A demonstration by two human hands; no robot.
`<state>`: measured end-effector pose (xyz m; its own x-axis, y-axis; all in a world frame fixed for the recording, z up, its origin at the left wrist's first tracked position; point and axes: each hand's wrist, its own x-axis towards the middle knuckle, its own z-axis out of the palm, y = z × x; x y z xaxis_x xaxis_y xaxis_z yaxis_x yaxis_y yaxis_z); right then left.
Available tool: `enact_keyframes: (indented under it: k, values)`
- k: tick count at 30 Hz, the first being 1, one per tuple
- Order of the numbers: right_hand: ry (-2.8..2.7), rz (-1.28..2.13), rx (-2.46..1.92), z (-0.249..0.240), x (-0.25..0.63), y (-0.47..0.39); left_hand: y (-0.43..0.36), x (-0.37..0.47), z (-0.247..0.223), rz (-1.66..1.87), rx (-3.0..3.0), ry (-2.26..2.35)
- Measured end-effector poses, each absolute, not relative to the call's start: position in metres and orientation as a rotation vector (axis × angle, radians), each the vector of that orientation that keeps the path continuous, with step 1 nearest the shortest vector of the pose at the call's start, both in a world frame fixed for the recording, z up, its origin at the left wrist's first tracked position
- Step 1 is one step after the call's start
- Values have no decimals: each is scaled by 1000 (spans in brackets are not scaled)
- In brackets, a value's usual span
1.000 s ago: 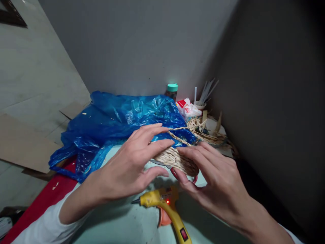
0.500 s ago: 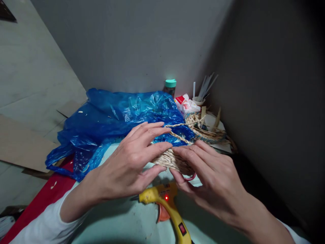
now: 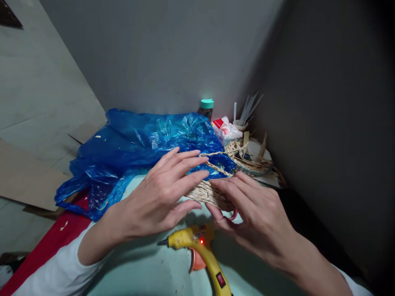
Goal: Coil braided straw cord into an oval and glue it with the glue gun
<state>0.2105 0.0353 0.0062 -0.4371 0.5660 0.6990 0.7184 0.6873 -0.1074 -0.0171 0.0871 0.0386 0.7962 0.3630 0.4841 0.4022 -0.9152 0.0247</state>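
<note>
Woven piece: there it is, the pale braided piece (image 3: 204, 193), in front of me between both hands, over the pale green table (image 3: 145, 263); its rows lie close together, so I judge that part already gathered.
Right hand: my right hand (image 3: 262, 209) grasps its right end, fingers over the top, thumb at the near edge.
Left hand: my left hand (image 3: 154, 197) spreads over the left end, thumb apart from the fingers; I can't tell whether it's gripping or just steadying.
Red curve: a red curved edge (image 3: 234, 214) peeks out by my right thumb, mostly hidden.
Loose braid: a strand (image 3: 219, 169) trails beyond the fingertips, so not all the braid lies in those rows.
Glue gun: the yellow glue gun (image 3: 211, 263) is just below the hands, nozzle to the left, red light glowing; it looks powered, and I'd call that tip a burn risk.
Farther out: blue plastic bag (image 3: 129, 144) behind, woven basket (image 3: 233, 147) to the right, and beyond it the red-and-white packet (image 3: 227, 131), the cup (image 3: 240, 126) of sticks and the green-lidded jar (image 3: 207, 104).
</note>
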Motion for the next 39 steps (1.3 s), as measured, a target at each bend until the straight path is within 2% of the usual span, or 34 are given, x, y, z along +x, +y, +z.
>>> enact_keyframes:
  k: [10,16,23,39]
  values:
    - [-2092,-285,-984,11,217,37,95,-30,48,-878,-2870,-731]
    - [-2095,-327,-947,11,217,39,96,-29,45,-930,-2859,-646]
    - [-2121,-255,-946,8,217,40,102,-31,42,-694,-2988,-758]
    - [-2109,-224,-924,5,210,33,82,-14,42,-912,-2847,-535]
